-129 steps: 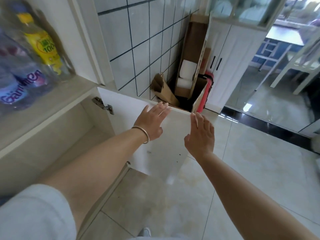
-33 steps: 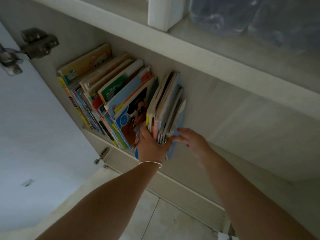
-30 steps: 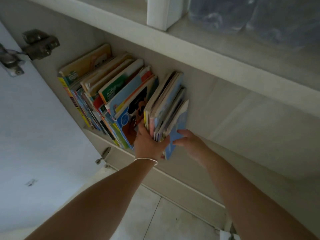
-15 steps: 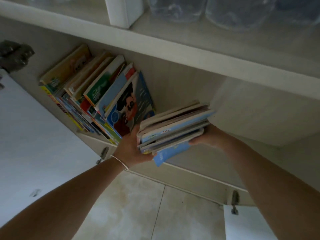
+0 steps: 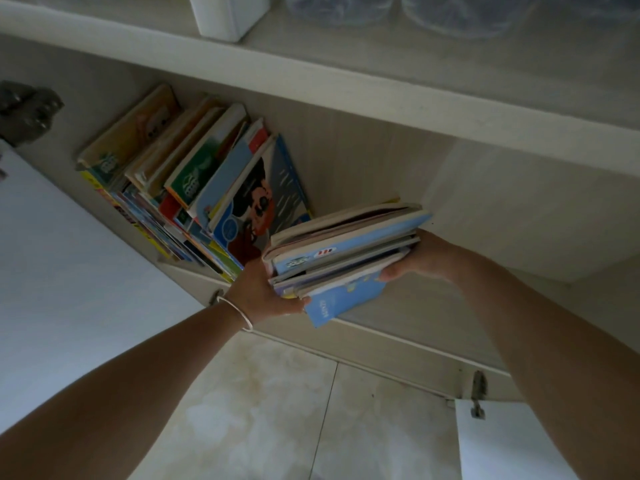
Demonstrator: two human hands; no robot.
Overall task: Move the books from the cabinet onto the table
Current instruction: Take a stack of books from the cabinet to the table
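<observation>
Head view. A stack of thin books (image 5: 346, 251) is held flat between both hands inside the lower compartment of the cabinet (image 5: 398, 174), just above the compartment's floor and near its front edge. The left hand (image 5: 266, 292), with a thin bracelet (image 5: 239, 313) at the wrist, grips the spine end of the stack, thumb under the lowest book. The right hand (image 5: 422, 258) clasps the far end, its thumb pressed against the light blue bottom cover; the other fingers are hidden behind the stack. A row of picture books (image 5: 194, 181) stands leaning to the left in the back left of the same compartment, just beside the held stack; the nearest one shows a cartoon face on its cover. The shelf board (image 5: 311, 81) above carries a white box (image 5: 228, 15) and clear containers (image 5: 346, 8). An open white door (image 5: 62, 265) hangs at left below a metal hinge (image 5: 27, 112). Pale floor tiles (image 5: 277, 410) lie below the arms.
</observation>
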